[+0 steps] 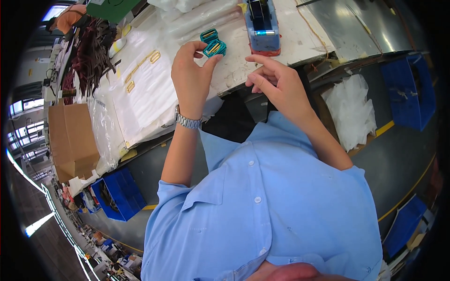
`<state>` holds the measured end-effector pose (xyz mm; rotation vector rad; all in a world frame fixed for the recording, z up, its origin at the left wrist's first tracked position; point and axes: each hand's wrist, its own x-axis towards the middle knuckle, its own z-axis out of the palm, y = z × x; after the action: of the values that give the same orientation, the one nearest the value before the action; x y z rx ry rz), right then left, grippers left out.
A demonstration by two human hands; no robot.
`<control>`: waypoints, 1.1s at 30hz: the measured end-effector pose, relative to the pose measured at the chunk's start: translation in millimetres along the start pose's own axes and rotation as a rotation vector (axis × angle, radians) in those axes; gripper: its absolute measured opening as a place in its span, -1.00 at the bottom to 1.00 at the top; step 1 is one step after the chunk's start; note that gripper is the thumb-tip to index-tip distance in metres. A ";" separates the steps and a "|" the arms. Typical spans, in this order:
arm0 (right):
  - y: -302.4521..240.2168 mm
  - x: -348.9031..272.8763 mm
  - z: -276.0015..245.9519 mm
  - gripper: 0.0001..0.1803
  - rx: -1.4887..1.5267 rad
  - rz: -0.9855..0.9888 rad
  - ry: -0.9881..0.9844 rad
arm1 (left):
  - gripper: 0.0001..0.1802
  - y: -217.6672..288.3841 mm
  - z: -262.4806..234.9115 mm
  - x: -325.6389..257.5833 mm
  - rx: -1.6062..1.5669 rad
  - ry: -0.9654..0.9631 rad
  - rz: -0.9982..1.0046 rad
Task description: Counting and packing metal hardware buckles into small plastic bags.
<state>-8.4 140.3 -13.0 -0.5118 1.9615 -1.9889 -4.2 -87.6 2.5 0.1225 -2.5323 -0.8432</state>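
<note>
My left hand (193, 77), with a metal-link watch (188, 122) on its wrist, is closed over the white-covered table. Its thumb and fingers pinch a teal bundle with gold metal pieces (215, 48). A second, smaller teal-and-gold bundle (209, 35) lies just beyond, touching or almost touching the first. To the right, my right hand (280, 86) hovers by the table's near edge, index finger stretched out and the others bent. Nothing shows in it. A blue tape dispenser (265, 43) stands beyond that hand. Several gold buckles (154, 56) lie in a line on the sheet to the left.
Dark reddish-brown straps (92, 61) hang in a heap at the far left, near a cardboard box (72, 138). Clear plastic bags lie at the back. Blue bins (119, 194) stand on the floor at left and right. White plastic sheeting (351, 110) fills a box at right.
</note>
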 end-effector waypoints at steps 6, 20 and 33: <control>2.1 -18.1 -14.7 -0.64 0.052 0.091 0.001 | -0.56 -12.8 19.8 7.6 0.165 -0.014 -0.007; -6.4 74.3 -52.3 -0.46 -0.491 -0.191 0.274 | -0.69 38.8 16.9 23.6 0.042 0.101 0.531; -23.8 -2.6 -26.0 -0.80 0.097 -0.027 0.262 | -0.32 50.9 35.3 82.1 0.145 -0.051 0.623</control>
<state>-17.0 165.2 10.5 -0.2673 1.9989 -2.2528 -90.2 -45.8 40.5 -0.6170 -2.4459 -0.4144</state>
